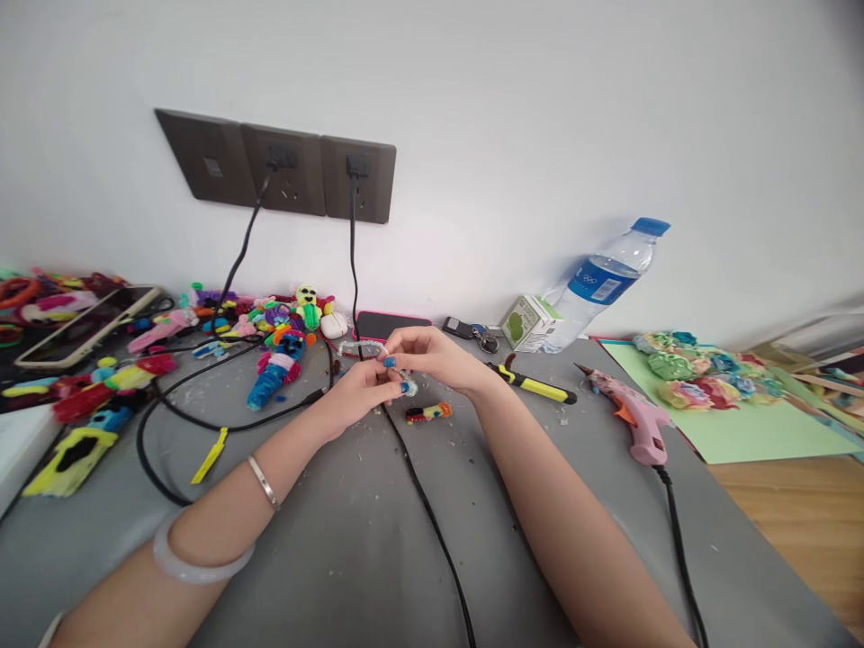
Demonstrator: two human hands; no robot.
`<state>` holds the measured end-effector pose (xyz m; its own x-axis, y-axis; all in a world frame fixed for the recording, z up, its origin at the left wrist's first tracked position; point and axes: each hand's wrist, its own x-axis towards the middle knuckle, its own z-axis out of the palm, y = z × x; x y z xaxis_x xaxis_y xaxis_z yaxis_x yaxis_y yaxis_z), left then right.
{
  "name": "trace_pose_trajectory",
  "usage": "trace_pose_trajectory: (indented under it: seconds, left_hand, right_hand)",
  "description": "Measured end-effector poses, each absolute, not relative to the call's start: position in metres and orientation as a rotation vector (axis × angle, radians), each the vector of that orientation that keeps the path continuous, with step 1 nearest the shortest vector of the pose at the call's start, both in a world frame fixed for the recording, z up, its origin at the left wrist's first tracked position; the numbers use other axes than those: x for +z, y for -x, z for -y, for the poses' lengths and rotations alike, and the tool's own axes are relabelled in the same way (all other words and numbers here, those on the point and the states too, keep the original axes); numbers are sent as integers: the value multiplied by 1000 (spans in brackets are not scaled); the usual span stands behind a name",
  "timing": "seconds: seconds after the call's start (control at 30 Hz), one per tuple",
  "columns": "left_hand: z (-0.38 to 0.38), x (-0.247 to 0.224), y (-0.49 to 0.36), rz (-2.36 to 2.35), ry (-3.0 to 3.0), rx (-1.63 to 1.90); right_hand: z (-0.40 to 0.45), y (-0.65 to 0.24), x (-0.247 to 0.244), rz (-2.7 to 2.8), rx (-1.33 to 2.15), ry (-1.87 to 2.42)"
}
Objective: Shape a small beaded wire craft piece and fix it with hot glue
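Note:
My left hand [361, 389] and my right hand [432, 356] meet above the middle of the grey table, fingers pinched together. Between the fingertips is a pale, glittery pipe cleaner [411, 385], partly hidden by them. A similar silvery loop [363, 348] shows just behind my hands; whether the two pieces join I cannot tell. Below my right wrist lies a small pipe-cleaner piece in yellow, black, red and orange [428, 412]. A blue fuzzy figure [274, 378] rests to the left of my hands.
A black cable [428, 508] runs beneath my hands. To the right are a yellow-and-black tool [540, 385], a pink glue gun [641, 423] and a tilted water bottle [600, 283]. Fuzzy figures [74, 450] and a phone [87, 326] lie left; another phone [392, 326] is behind.

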<state>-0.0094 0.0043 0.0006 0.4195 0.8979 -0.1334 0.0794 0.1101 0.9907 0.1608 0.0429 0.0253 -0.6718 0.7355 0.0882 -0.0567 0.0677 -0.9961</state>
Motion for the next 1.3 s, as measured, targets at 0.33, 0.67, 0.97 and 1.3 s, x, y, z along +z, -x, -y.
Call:
trace_pose_trajectory:
  seconds: [0.33, 0.67, 0.97, 1.3]
  left_hand:
    - [-4, 1, 9, -989, -1344, 778]
    - [-4, 0, 10, -980, -1337, 761]
    - [-4, -1, 10, -998, -1347, 758]
    - [-5, -3, 10, -990, -1340, 760]
  right_hand:
    - [-43, -161, 24, 1739, 1671, 677]
    - [-43, -161, 25, 1742, 1666, 674]
    - [-44, -161, 24, 1744, 1667, 670]
    - [-44, -162, 24, 1747, 1667, 675]
